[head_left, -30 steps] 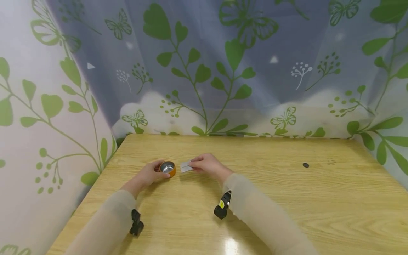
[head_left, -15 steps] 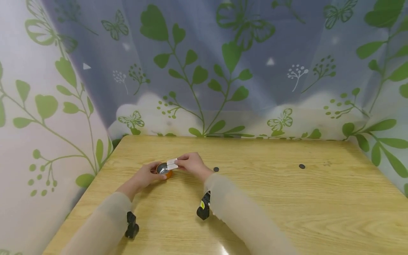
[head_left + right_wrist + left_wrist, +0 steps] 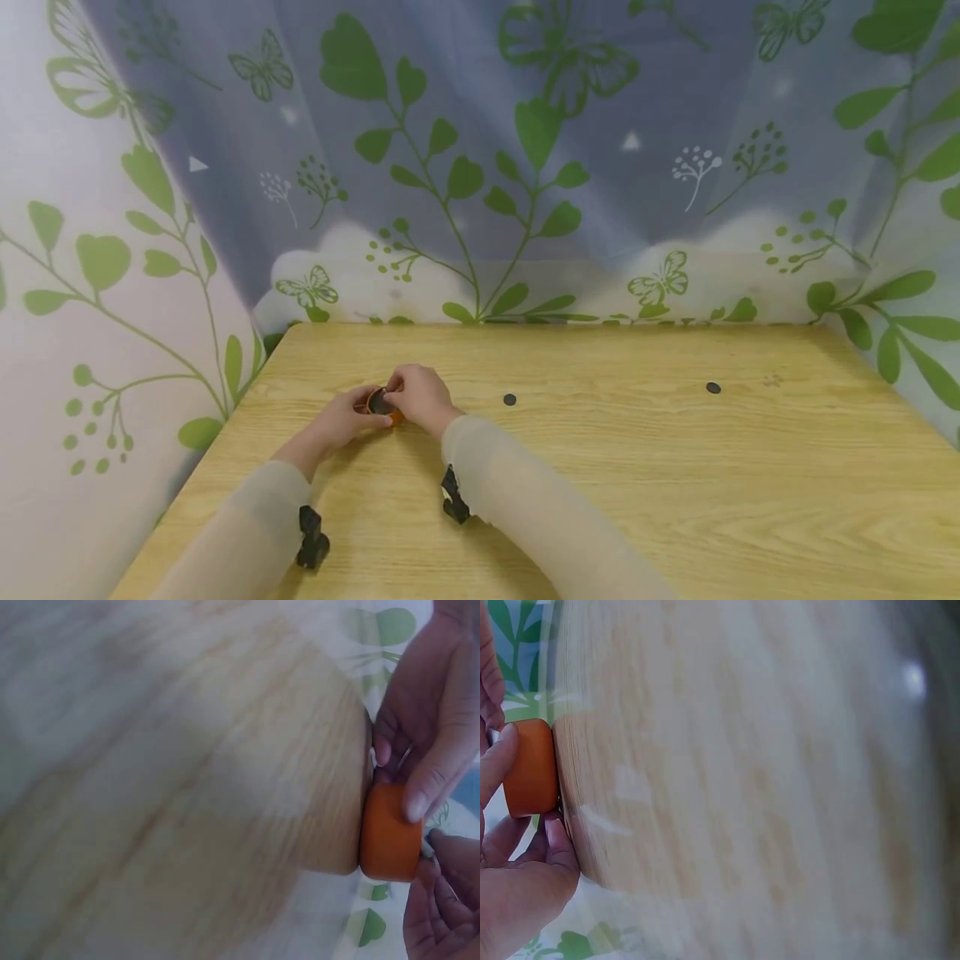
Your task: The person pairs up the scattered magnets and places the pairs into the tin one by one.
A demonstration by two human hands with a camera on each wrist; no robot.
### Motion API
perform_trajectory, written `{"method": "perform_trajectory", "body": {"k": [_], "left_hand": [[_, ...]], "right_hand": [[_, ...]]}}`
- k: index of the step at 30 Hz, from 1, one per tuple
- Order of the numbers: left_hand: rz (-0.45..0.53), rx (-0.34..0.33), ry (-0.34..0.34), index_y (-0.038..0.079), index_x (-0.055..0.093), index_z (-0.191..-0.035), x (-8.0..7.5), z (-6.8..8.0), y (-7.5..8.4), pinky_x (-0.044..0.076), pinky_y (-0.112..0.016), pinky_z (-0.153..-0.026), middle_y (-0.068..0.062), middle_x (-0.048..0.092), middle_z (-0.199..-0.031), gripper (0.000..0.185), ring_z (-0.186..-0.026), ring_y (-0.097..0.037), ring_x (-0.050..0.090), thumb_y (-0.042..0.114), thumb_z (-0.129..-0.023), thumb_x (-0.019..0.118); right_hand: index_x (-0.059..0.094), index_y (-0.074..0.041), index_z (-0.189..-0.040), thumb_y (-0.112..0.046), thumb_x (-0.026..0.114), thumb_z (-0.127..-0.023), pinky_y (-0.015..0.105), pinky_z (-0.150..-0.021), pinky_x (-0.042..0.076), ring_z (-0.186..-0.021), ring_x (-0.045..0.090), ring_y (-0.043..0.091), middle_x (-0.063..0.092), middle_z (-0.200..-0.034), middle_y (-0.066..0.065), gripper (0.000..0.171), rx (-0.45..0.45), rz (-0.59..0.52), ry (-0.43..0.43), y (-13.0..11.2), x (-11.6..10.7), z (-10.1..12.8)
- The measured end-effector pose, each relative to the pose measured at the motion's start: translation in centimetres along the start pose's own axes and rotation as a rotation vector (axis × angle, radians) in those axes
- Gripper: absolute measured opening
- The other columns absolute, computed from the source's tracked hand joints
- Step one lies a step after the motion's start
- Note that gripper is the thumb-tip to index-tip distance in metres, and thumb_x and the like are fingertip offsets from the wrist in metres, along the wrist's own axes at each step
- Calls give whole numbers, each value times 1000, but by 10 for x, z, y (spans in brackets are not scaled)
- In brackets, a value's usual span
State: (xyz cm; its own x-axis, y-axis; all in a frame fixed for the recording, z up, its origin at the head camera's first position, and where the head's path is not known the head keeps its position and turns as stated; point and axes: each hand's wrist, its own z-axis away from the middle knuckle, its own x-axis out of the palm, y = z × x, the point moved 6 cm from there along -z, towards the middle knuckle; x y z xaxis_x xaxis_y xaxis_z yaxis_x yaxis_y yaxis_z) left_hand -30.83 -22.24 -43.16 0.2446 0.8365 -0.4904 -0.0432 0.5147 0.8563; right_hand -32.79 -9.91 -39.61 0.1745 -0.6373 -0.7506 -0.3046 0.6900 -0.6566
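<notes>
A small orange tin [image 3: 381, 408] with a metal inside stands on the wooden table [image 3: 600, 467] left of centre. My left hand [image 3: 339, 418] grips it from the left, thumb on its side; the left wrist view shows that thumb against the tin [image 3: 531, 769]. My right hand [image 3: 417, 392] reaches in from the right, its fingers curled over the tin's mouth and covering it. The white paper strip it pinched is hidden under those fingers. The right wrist view shows the tin [image 3: 390, 834] on the table with fingers on its side and rim.
Two small dark round discs lie on the table, one just right of my hands [image 3: 510, 400] and one further right [image 3: 713, 387]. A leaf-and-butterfly curtain [image 3: 480, 167] closes in the table at the back and both sides.
My right hand has carried the white strip left, from beside the tin to over its mouth. The strip has gone out of sight and a dark disc is uncovered. The left hand keeps its hold.
</notes>
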Motion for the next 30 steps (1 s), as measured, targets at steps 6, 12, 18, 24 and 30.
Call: {"method": "perform_trajectory", "body": {"k": [6, 12, 18, 24, 30], "left_hand": [[-1, 12, 14, -2, 45, -133, -1, -1, 1, 42, -38, -89, -22, 51, -126, 57, -111, -32, 50, 14, -84, 70], [14, 3, 12, -3, 44, -134, -3, -1, 1, 41, -41, -91, -23, 51, -125, 58, -111, -32, 50, 13, -84, 70], [-46, -22, -8, -4, 38, -137, -3, -2, 1, 36, -48, -97, -25, 46, -131, 64, -120, -39, 43, 15, -84, 70], [-299, 19, 13, -5, 25, -143, 4, -4, 15, 32, -54, -98, -33, 35, -136, 79, -124, -47, 35, 23, -84, 70], [-551, 187, 212, -2, 39, -138, 13, 2, 57, 24, -60, -100, -30, 31, -140, 70, -126, -49, 27, 35, -86, 67]], "right_hand": [[71, -11, -88, -16, 64, -89, 22, -70, 46, -82, 57, 12, 61, -86, -1, 8, -88, 213, -20, -9, 4, 1], [71, -6, -95, -11, 62, -90, 23, -74, 47, -87, 60, 15, 66, -93, 3, 11, -149, 85, -57, 2, -4, 9], [64, -3, -112, -14, 58, -93, 31, -79, 47, -95, 58, 21, 62, -102, 7, 23, -116, -13, -125, 37, -33, 28], [63, 0, -113, -14, 59, -92, 33, -77, 48, -96, 58, 23, 63, -101, 7, 26, -42, -41, -156, 92, -85, 52], [61, 2, -115, -15, 56, -93, 38, -75, 49, -96, 59, 28, 62, -104, 11, 28, 15, -8, -130, 153, -138, 81]]}}
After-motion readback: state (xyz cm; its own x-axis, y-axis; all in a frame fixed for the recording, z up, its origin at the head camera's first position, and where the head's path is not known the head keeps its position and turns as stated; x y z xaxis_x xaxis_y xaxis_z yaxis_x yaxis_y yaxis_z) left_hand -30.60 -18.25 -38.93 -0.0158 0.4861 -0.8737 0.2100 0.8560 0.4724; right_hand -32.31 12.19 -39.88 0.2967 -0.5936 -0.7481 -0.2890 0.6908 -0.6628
